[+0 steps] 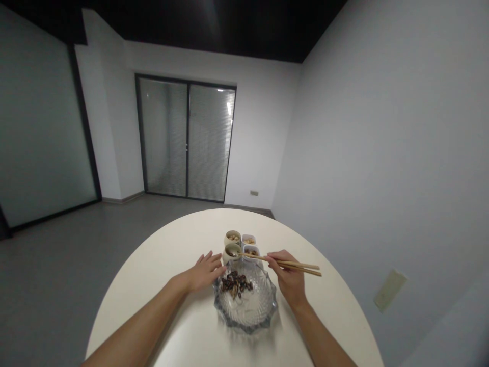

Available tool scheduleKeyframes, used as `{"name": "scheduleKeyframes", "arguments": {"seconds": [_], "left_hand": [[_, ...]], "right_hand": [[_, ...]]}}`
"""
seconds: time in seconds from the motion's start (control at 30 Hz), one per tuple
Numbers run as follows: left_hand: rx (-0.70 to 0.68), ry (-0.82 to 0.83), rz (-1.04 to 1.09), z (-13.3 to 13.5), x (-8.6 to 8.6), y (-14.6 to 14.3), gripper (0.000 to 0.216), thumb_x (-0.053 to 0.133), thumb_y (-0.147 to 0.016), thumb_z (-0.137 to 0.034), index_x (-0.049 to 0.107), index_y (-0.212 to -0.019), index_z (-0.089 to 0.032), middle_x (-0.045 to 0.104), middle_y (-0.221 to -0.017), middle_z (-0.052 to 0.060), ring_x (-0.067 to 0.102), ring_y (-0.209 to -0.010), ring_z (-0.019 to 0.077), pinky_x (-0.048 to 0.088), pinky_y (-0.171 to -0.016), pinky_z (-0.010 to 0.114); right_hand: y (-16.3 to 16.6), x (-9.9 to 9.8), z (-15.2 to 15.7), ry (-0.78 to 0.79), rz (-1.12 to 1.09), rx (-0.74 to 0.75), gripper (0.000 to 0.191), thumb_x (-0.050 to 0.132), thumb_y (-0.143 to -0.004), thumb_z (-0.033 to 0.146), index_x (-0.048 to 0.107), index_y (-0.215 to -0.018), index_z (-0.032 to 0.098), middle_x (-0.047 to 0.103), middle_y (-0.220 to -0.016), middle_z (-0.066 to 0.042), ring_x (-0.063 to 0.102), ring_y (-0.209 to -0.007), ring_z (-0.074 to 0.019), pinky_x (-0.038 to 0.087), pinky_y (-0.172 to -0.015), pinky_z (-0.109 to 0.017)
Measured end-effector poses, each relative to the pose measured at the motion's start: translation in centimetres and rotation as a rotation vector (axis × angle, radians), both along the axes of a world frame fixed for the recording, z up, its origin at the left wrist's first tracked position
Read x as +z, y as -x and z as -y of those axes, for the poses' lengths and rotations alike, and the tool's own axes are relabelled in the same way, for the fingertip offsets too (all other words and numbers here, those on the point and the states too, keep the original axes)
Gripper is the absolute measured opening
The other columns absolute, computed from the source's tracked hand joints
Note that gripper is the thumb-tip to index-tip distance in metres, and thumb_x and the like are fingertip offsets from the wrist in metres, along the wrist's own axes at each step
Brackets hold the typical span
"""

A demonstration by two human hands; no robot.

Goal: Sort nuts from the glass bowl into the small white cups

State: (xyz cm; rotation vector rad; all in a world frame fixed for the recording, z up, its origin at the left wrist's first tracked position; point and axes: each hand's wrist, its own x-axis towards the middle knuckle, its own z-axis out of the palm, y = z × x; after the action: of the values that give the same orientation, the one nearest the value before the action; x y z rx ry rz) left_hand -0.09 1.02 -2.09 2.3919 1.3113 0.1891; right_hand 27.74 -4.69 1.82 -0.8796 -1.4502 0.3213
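Note:
My right hand (289, 278) grips a pair of wooden chopsticks (294, 264), their tips reaching left to the mouth of the near-left small cup (228, 259). Whether the tips pinch anything is too small to tell. Fingers spread, my left hand (207, 270) rests at the left rim of a scalloped clear glass bowl (263, 317). Dark brown, shiny pieces like beans or seeds (235, 284) lie heaped in the bowl's far-left part; some look striped. Behind the bowl, a white cup (258, 250) beside the near-left one contains brownish pieces.
Two more small containers stand farther back: a beige cup (227, 239) with pale pieces and a white cup (249, 236) with light tan pieces. All stand on a round white table (160, 260). A wall (367, 153) rises close on the right.

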Motion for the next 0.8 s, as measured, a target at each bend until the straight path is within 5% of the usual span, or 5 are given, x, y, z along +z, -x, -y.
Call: {"name": "scheduleKeyframes", "arguments": {"seconds": [0.37,0.6,0.8], "left_hand": [[-0.004,0.006,0.015,0.1,0.2,0.1,0.058,0.021,-0.104,-0.061,0.050,-0.140,-0.026,0.022,-0.160,0.007,0.007,-0.147,0.0349,0.007,-0.116,0.057],[-0.004,-0.001,0.019,-0.2,-0.3,0.3,0.056,0.020,-0.104,-0.060,0.051,-0.138,-0.028,0.023,-0.160,0.006,0.007,-0.147,0.0361,0.008,-0.115,0.059],[-0.015,-0.012,0.037,-0.4,-0.7,0.3,0.058,0.019,-0.104,-0.062,0.047,-0.143,-0.029,0.023,-0.160,0.006,0.007,-0.147,0.0367,0.008,-0.115,0.060]], "right_hand": [[0.7,0.1,0.1,0.048,0.027,0.044,0.014,0.074,-0.082,0.035,0.077,-0.078,0.022,0.073,-0.076,-0.005,0.067,-0.072,-0.0206,0.055,-0.068,-0.033],[-0.2,1.0,0.4,0.127,0.023,0.076,0.024,0.075,-0.079,0.043,0.074,-0.073,0.020,0.068,-0.064,-0.002,0.060,-0.055,-0.0160,0.051,-0.050,-0.027],[-0.7,1.5,1.0,0.259,0.131,0.209,0.021,0.075,-0.079,0.039,0.072,-0.074,0.020,0.069,-0.065,-0.002,0.063,-0.057,-0.0159,0.052,-0.051,-0.025]]}}
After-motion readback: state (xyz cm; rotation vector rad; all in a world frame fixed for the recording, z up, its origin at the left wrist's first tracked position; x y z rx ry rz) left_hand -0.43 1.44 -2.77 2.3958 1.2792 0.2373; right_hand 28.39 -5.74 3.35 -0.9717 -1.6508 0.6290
